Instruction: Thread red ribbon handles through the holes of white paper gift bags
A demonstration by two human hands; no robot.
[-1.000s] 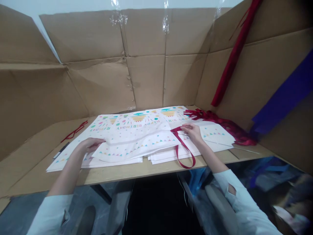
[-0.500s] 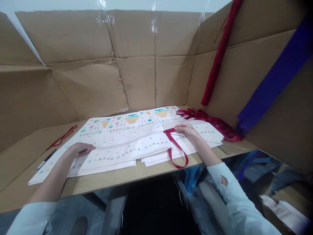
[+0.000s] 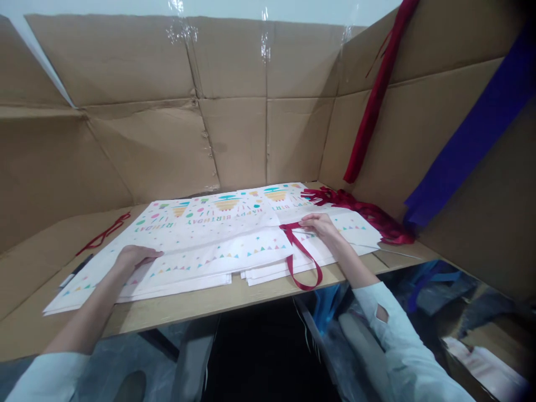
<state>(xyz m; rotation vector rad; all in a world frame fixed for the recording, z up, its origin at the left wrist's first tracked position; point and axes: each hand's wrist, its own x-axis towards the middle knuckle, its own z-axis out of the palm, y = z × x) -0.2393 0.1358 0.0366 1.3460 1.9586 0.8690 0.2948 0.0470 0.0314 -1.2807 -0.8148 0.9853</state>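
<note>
White sheets (image 3: 201, 237) printed with "HAPPY BIRTHDAY", cakes and small triangles lie in overlapping piles on the table. My left hand (image 3: 136, 255) rests on the left part of the top sheet, fingers together; whether it pinches the sheet is hidden. My right hand (image 3: 319, 224) pinches a dark red ribbon (image 3: 306, 257) at the right edge of the top sheet. The ribbon's loop hangs down over the table's front edge. Behind and right of my right hand, a bundle of red ribbons (image 3: 377, 219) lies partly on the sheets.
Cardboard walls (image 3: 234, 139) stand behind and beside the table (image 3: 176, 314). A red ribbon strip (image 3: 372, 123) and a blue strip (image 3: 469, 139) hang at the right. A thin red cord (image 3: 104, 234) and a dark pen (image 3: 77, 271) lie at the left.
The view has shifted slightly. My left hand's fingers look flatter on the sheet. My right hand keeps its pinch on the ribbon.
</note>
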